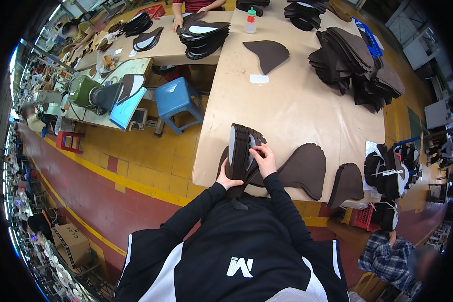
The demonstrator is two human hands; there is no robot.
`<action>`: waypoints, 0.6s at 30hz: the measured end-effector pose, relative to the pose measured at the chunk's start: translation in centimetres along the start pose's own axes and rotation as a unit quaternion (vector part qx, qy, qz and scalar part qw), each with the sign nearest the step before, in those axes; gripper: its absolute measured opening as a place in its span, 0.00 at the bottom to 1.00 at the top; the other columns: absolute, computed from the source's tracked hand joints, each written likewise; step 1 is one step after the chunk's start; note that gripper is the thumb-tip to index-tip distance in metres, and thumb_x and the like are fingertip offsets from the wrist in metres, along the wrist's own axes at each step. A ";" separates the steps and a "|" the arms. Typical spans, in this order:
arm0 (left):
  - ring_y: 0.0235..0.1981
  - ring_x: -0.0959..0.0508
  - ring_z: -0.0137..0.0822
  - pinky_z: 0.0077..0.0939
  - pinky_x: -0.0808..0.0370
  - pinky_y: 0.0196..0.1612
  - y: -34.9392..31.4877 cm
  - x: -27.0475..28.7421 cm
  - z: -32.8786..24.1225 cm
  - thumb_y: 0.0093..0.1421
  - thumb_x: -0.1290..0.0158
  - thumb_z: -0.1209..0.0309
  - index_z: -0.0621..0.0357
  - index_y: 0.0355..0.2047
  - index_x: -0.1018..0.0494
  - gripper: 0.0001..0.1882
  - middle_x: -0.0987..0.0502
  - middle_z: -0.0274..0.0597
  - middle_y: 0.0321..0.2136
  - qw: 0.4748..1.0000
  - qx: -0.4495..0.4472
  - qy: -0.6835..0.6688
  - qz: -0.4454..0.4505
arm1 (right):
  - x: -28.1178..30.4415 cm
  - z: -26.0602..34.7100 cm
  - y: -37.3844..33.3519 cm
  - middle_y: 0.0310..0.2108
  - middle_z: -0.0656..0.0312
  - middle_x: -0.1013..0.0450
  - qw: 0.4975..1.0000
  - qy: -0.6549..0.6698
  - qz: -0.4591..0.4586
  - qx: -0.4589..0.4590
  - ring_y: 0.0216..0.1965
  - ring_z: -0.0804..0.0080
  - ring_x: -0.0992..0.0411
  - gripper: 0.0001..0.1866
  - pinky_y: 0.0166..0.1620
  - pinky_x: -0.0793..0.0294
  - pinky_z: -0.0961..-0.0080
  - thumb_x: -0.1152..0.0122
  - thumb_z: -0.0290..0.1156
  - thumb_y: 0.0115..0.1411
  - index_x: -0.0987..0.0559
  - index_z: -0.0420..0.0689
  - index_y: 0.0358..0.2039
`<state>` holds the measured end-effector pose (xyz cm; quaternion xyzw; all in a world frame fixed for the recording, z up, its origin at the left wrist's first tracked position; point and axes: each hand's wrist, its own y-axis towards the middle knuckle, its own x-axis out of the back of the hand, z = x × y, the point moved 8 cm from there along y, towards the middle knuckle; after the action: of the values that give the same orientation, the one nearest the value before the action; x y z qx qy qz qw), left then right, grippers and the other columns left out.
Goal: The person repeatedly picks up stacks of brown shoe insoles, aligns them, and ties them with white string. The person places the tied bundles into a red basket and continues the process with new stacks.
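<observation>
At the near edge of the table, my left hand [227, 178] is closed round the lower part of a stack of dark brown cut shoe pieces [240, 146]. The stack stands upright, and pale grey shows on its left face. On the right side of it, the bent fingers of my right hand [265, 159] pinch the edges of the pieces; how many they grip is hidden. A flat, wide brown piece [304, 171] lies just right of my hands. Beyond that, a smaller pile of brown pieces [347, 182] rests at the table edge.
The large tan table [292, 116] carries one curved brown piece [270, 54], a green-capped bottle [250, 22] and tall brown piles [345, 55]. Tied bundles [385, 168] sit at the right corner. A blue stool [178, 103] stands left. Co-workers are at the far side and lower right.
</observation>
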<state>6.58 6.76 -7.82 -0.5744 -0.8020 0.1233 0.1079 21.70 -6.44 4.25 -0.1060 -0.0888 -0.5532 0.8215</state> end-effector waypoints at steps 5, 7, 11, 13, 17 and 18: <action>0.62 0.44 0.45 0.35 0.45 0.63 0.0 0.1 0.2 0.29 0.26 0.57 0.60 0.64 0.63 0.70 0.46 0.55 0.60 1.000 -0.009 -0.003 -0.005 | 0.1 -0.3 0.0 0.38 0.56 0.29 1.000 -0.014 -0.011 0.007 0.34 0.72 0.30 0.11 0.41 0.32 0.76 0.33 0.33 0.50 0.21 0.38 0.30; 0.62 0.44 0.45 0.35 0.46 0.63 -0.1 -0.2 0.1 0.30 0.26 0.57 0.59 0.65 0.63 0.70 0.46 0.55 0.60 1.000 -0.005 -0.012 -0.001 | 0.0 -1.3 0.1 0.41 0.54 0.29 0.999 0.024 -0.009 -0.029 0.38 0.69 0.30 0.10 0.44 0.32 0.75 0.34 0.32 0.51 0.20 0.39 0.31; 0.62 0.45 0.44 0.36 0.46 0.63 0.0 -0.2 0.0 0.30 0.26 0.55 0.57 0.65 0.64 0.70 0.46 0.53 0.60 1.000 -0.019 -0.023 0.006 | 0.2 -0.8 0.2 0.47 0.50 0.31 1.000 0.010 -0.022 0.013 0.48 0.60 0.32 0.09 0.51 0.34 0.71 0.35 0.31 0.51 0.19 0.40 0.32; 0.62 0.45 0.44 0.36 0.46 0.63 0.0 -0.2 0.3 0.30 0.26 0.55 0.56 0.65 0.64 0.70 0.46 0.52 0.60 0.999 -0.030 -0.026 0.005 | 0.2 -0.4 0.1 0.49 0.49 0.33 0.998 -0.031 -0.027 0.045 0.51 0.57 0.33 0.09 0.53 0.35 0.69 0.35 0.31 0.51 0.19 0.41 0.32; 0.62 0.45 0.43 0.36 0.45 0.63 0.1 -0.1 0.6 0.31 0.26 0.54 0.56 0.65 0.64 0.70 0.46 0.52 0.60 0.999 -0.034 -0.036 0.006 | -0.3 -0.3 0.1 0.50 0.48 0.34 0.998 -0.050 -0.012 0.022 0.54 0.56 0.35 0.11 0.54 0.36 0.67 0.34 0.32 0.51 0.20 0.42 0.34; 0.62 0.45 0.43 0.36 0.45 0.63 0.0 -0.2 0.5 0.31 0.26 0.54 0.56 0.65 0.65 0.70 0.46 0.52 0.60 0.999 -0.028 -0.039 0.006 | -0.3 -0.1 0.0 0.51 0.48 0.34 0.998 -0.063 -0.012 0.024 0.54 0.56 0.35 0.12 0.54 0.36 0.67 0.34 0.33 0.50 0.20 0.42 0.35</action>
<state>6.47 6.50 -8.26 -0.5769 -0.8051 0.1243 0.0596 21.58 -6.23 4.04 -0.1200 -0.1551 -0.5528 0.8099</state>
